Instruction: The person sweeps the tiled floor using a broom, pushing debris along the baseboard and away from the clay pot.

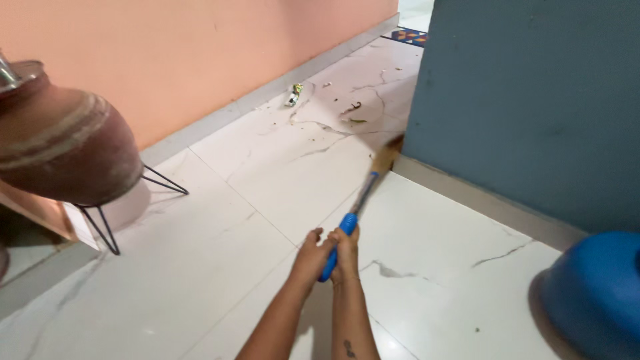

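Both my hands grip the blue handle of a broom [365, 193] low in the middle of the view. My left hand [311, 257] wraps the handle from the left, and my right hand [346, 256] closes around it from the right, the two touching. The broom's shaft stretches up and away to its brownish bristle end, which is blurred near the foot of the blue-grey wall [533, 100]. Beyond the bristles, bits of litter [353, 108] and a small wrapper [294, 95] lie on the white marble floor [220, 233].
A large brown clay pot [60, 143] rests on a black wire stand [107, 230] at the left, against the peach wall [200, 47]. A blue plastic tub [597, 293] sits at the lower right. A patterned mat [410, 35] lies far up the passage.
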